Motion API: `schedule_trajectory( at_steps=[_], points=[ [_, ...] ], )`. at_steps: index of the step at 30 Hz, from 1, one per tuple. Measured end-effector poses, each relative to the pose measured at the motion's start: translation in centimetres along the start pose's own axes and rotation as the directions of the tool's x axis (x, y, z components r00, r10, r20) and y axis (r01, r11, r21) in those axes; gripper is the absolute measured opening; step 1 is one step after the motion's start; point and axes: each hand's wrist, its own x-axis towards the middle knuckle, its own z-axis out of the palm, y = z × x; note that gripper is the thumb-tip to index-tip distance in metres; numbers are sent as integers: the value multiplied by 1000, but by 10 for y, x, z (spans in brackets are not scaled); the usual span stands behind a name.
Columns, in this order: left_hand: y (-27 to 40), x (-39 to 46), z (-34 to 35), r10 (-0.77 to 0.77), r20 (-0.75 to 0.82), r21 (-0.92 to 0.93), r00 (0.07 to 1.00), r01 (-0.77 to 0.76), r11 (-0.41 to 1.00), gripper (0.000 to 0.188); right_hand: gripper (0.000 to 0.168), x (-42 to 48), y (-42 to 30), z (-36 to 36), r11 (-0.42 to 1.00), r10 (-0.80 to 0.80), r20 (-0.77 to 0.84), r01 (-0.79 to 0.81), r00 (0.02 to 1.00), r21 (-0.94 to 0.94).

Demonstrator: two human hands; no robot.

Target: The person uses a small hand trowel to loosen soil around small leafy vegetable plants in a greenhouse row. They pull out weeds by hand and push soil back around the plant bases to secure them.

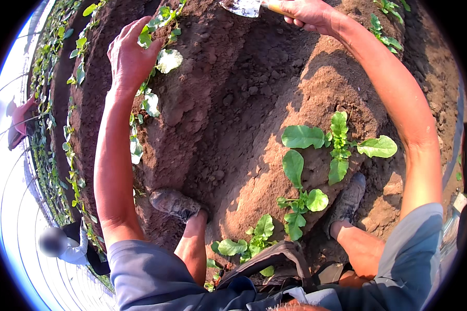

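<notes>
My right hand (pixel 309 14) grips the yellow handle of a hand trowel (pixel 244 7) at the top of the view. The trowel's metal blade points left over the soil, with dark earth on it; its upper part is cut off by the picture's rim. My left hand (pixel 130 56) is raised at upper left, thumb and fingers apart, with nothing seen in it. Leafy green seedlings (pixel 151 103) grow in a row just beside and below that hand; whether it touches a leaf I cannot tell. Between my hands runs a shaded furrow (pixel 253 74) of crumbly soil.
Young leafy plants (pixel 339 145) stand on the sunlit soil ridge (pixel 272 163) between my feet. My left shoe (pixel 177 204) and right shoe (pixel 348 198) flank it. More planted rows (pixel 48 116) run along the left, where one person (pixel 72 248) crouches and another (pixel 21 116) bends over.
</notes>
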Motion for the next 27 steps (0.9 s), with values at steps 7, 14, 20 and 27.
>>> schedule_trajectory(
  at_steps=[7, 14, 20, 27],
  points=[
    [85, -114, -87, 4, 196, -122, 981, 20, 992, 59, 23, -67, 21, 3, 746, -238, 105, 251, 966, -616],
    [114, -204, -187, -40, 418, -71, 908, 77, 994, 58, 26, -178, 4, -36, 480, -532, 9, 310, 847, -821],
    [124, -266, -299, -267, 336, -8, 903, 286, 958, 56, 34, -364, 28, -68, 732, -426, -336, 101, 840, -674],
    [198, -309, -379, -303, 217, -106, 928, 331, 938, 53, 41, -571, 194, -52, 881, 148, -575, -372, 805, -293]
  ],
)
